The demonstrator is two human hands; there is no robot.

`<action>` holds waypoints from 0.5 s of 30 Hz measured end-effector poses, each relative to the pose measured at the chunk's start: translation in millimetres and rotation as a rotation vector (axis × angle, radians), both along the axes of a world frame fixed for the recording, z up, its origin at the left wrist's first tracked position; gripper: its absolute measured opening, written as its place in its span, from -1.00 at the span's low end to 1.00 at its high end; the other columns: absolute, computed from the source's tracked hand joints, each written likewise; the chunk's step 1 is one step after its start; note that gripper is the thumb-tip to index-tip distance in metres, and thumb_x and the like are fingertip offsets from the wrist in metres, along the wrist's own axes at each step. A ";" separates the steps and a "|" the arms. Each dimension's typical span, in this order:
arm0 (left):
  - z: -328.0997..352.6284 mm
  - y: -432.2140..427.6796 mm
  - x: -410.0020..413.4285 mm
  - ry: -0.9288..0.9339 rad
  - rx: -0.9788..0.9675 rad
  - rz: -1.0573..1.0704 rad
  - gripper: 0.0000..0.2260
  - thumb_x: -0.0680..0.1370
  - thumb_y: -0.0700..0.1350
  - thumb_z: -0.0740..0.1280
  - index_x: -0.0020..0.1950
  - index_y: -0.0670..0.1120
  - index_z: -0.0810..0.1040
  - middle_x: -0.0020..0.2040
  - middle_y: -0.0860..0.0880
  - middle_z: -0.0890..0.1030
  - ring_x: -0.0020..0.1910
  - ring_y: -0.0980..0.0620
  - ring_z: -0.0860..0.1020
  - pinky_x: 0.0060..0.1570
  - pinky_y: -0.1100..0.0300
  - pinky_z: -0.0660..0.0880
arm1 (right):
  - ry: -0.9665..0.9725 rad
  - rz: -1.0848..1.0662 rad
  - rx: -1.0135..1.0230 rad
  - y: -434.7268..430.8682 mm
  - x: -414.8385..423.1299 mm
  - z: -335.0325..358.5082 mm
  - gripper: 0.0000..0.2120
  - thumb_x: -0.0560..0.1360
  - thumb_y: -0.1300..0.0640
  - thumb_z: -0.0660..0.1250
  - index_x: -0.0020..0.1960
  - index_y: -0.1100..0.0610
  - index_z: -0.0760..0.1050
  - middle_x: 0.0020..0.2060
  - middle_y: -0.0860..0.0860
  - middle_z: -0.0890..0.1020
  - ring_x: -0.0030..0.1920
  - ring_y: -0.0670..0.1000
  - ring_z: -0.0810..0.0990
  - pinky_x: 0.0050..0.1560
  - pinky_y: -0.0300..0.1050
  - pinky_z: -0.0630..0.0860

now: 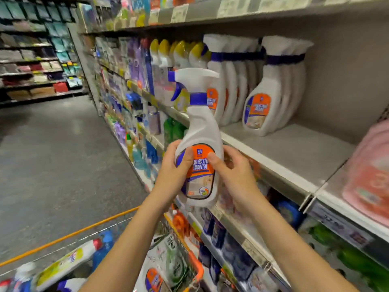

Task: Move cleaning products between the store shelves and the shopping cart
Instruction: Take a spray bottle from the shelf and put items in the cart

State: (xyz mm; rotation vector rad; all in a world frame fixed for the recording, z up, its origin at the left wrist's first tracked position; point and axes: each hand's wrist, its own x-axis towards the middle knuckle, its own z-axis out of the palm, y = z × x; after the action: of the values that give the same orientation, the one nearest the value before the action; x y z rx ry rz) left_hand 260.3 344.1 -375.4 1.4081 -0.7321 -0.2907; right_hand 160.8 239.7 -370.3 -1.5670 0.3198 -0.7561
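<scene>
A person is holding a white spray bottle (202,127) upright in front of the store shelf (284,152), above the far right corner of the shopping cart (197,266). Both hands are grasping its lower body. The left hand (174,171) is wrapping round the left side with its thumb pressing on the orange label. The right hand (233,175) is curling round the right side, with its thumb lying on the same label. The bottle's blue nozzle and trigger are pointing left, and its blue collar is sitting just below the spray head.

On the shelf behind it, a row of matching spray bottles (229,85) is standing toward the back, and a second row (271,95) is standing just to its right. A bare stretch of shelf board is lying in front of both rows. Farther left, white bottles with yellow caps (179,53) are lining the same level. At the right edge, a large pink bottle (370,178) is standing in the next shelf bay.

Near the bottom left, the cart is holding several products: a white bottle with a yellow label (65,262) is lying on its side, and a green and white pouch (168,260) is resting against the cart's right wall. The grey aisle floor (52,154) is stretching away to the left toward far shelving, too blurred to read.
</scene>
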 end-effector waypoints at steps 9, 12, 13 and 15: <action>50.2 -88.5 -20.1 -0.170 -0.077 -0.163 -0.89 0.60 -0.02 0.30 0.07 -0.02 0.53 -0.03 -0.03 0.63 -0.07 0.10 0.62 -0.06 0.22 0.55 | -0.125 -0.269 0.009 -53.9 -40.1 44.9 -0.91 0.54 0.16 0.37 0.01 0.16 0.57 -0.13 0.05 0.71 -0.14 -0.03 0.67 -0.05 -0.05 0.61; 57.1 -110.2 -23.5 -0.181 -0.002 -0.160 -0.74 0.57 0.08 0.30 0.06 -0.09 0.57 -0.08 -0.05 0.66 -0.09 0.02 0.62 -0.04 0.10 0.56 | -0.122 -0.291 0.149 -64.8 -49.6 53.8 -0.85 0.55 0.15 0.34 -0.02 0.26 0.57 -0.22 0.10 0.70 -0.29 -0.03 0.66 -0.31 -0.20 0.56; 58.9 -117.1 -24.6 -0.171 0.042 -0.177 -0.67 0.56 0.13 0.29 0.09 -0.12 0.57 -0.06 -0.08 0.67 -0.08 0.00 0.63 -0.03 0.07 0.57 | -0.113 -0.293 0.195 -68.8 -52.6 55.5 -0.83 0.55 0.15 0.34 -0.03 0.27 0.57 -0.23 0.12 0.69 -0.33 -0.03 0.66 -0.38 -0.23 0.53; 64.0 -127.2 -26.3 -0.167 0.132 -0.213 -0.61 0.54 0.19 0.28 0.11 -0.12 0.56 -0.04 -0.08 0.68 -0.07 -0.01 0.65 -0.04 0.09 0.58 | -0.100 -0.312 0.244 -76.5 -57.5 57.8 -0.81 0.55 0.14 0.35 -0.02 0.29 0.58 -0.23 0.14 0.70 -0.34 -0.01 0.67 -0.42 -0.25 0.52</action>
State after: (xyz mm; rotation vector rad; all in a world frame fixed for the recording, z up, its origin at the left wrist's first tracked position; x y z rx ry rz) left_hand 234.0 217.0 -311.4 1.4934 -1.0183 -0.3966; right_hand 103.4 163.2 -312.5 -1.2587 0.5696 -0.9940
